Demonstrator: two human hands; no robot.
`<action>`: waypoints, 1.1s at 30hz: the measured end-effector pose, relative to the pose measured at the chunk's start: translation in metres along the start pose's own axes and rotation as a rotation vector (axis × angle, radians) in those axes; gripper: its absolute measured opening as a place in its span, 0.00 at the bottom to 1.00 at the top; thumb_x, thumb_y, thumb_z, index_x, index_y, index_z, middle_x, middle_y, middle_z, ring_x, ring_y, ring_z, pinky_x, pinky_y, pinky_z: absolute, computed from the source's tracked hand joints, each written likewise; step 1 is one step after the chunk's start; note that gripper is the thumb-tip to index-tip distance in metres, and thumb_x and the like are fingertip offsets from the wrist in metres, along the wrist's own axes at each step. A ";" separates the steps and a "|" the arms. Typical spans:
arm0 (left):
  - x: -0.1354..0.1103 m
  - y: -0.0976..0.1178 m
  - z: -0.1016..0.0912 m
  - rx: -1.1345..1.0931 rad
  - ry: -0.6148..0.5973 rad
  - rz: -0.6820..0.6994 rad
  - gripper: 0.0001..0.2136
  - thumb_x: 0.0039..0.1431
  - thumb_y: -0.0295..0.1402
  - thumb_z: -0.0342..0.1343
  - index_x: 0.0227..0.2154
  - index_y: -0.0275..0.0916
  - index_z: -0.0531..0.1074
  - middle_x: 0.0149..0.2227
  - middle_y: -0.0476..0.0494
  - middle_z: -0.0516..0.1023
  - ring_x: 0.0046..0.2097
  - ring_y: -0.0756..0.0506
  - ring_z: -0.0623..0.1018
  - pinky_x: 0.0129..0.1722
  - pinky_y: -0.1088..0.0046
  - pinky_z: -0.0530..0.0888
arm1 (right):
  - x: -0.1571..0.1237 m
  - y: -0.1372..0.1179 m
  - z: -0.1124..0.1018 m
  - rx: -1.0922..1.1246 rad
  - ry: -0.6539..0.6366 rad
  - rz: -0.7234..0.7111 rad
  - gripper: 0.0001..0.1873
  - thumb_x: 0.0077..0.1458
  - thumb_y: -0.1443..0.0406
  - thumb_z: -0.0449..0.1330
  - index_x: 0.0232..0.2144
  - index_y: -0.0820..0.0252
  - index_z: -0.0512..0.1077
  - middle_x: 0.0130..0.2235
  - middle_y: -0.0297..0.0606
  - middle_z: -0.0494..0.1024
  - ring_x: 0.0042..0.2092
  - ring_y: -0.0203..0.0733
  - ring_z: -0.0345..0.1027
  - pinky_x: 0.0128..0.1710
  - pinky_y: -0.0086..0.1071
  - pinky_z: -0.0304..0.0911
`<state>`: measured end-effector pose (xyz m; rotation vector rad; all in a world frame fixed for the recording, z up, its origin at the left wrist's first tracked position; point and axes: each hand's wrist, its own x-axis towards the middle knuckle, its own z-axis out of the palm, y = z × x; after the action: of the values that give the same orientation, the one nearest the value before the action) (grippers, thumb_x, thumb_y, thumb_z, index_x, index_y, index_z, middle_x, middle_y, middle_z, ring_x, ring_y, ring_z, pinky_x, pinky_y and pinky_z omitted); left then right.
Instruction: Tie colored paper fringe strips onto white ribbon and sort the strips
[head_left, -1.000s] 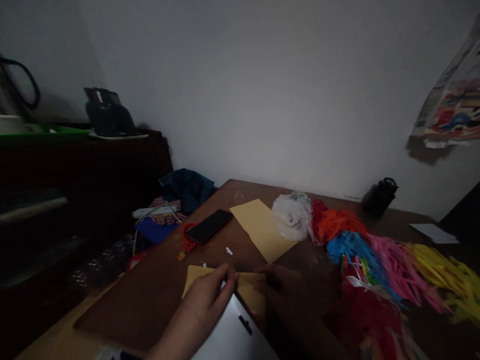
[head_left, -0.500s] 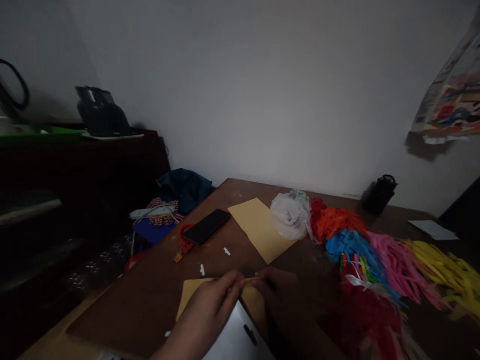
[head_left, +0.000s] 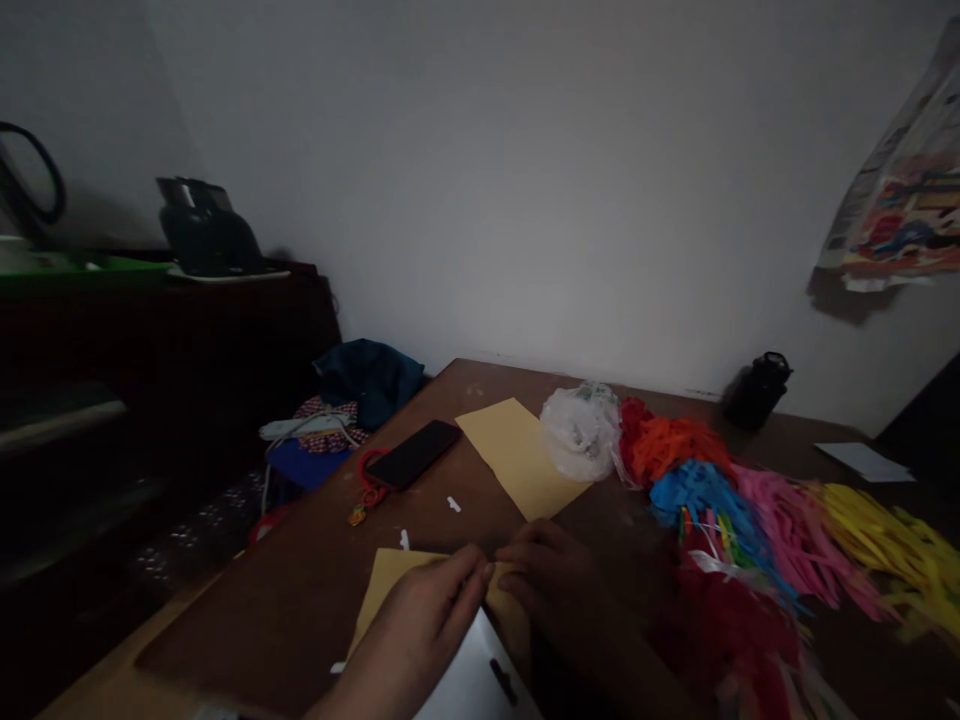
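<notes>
At the near table edge, my left hand (head_left: 424, 615) is closed, thumb and fingers pinching the top edge of a tan paper sheet (head_left: 386, 578). Opposite it, my right hand (head_left: 559, 580) has its fingers curled at the same paper's edge, the fingertips close to those of the left; dim light hides part of its grip. Below and between the hands is a smooth white sheet (head_left: 469, 675) with a dark slot-shaped mark. Small white plastic-looking pieces lie beyond, one loose piece (head_left: 454, 504) and another (head_left: 405, 540) by the paper's top edge.
Another tan sheet (head_left: 506, 445) lies farther back, partly under a clear plastic bag (head_left: 581, 435). A phone (head_left: 415, 455) with a red strap sits left. Bundles of coloured strips, including blue (head_left: 694, 490) and pink (head_left: 795, 520), spread rightward. A black object (head_left: 757, 390) stands near the wall.
My right hand's fingers have risen slightly and curled over more at the paper's edge. The tan paper and my left hand have shifted only a little.
</notes>
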<state>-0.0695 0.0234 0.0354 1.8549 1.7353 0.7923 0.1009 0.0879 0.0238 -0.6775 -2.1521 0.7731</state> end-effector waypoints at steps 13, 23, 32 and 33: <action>0.001 -0.002 0.003 -0.018 -0.003 0.010 0.15 0.66 0.41 0.38 0.26 0.43 0.62 0.26 0.50 0.72 0.30 0.46 0.74 0.30 0.73 0.63 | -0.004 0.005 0.000 -0.430 0.186 -0.325 0.09 0.59 0.71 0.58 0.35 0.52 0.77 0.33 0.35 0.75 0.35 0.40 0.65 0.37 0.35 0.59; 0.002 -0.001 0.003 0.009 0.001 -0.010 0.15 0.66 0.40 0.37 0.26 0.43 0.62 0.26 0.48 0.73 0.30 0.45 0.74 0.30 0.72 0.64 | -0.007 0.007 0.001 -0.290 0.172 -0.172 0.08 0.57 0.73 0.59 0.34 0.55 0.75 0.36 0.36 0.73 0.39 0.41 0.66 0.39 0.34 0.61; 0.001 -0.005 0.007 0.000 -0.008 0.009 0.16 0.67 0.40 0.38 0.27 0.43 0.63 0.26 0.50 0.73 0.30 0.46 0.75 0.30 0.73 0.63 | -0.004 0.008 0.005 -0.321 0.216 -0.247 0.10 0.59 0.70 0.58 0.27 0.57 0.75 0.30 0.35 0.71 0.35 0.40 0.64 0.37 0.35 0.60; 0.001 -0.005 0.007 -0.001 -0.008 0.011 0.15 0.68 0.40 0.38 0.27 0.43 0.64 0.26 0.50 0.73 0.30 0.46 0.75 0.30 0.73 0.64 | -0.004 0.008 0.006 -0.320 0.209 -0.231 0.09 0.59 0.70 0.58 0.27 0.57 0.75 0.30 0.35 0.71 0.35 0.40 0.64 0.37 0.35 0.60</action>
<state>-0.0685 0.0254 0.0271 1.8664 1.7204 0.7886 0.1004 0.0893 0.0134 -0.6236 -2.1303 0.2258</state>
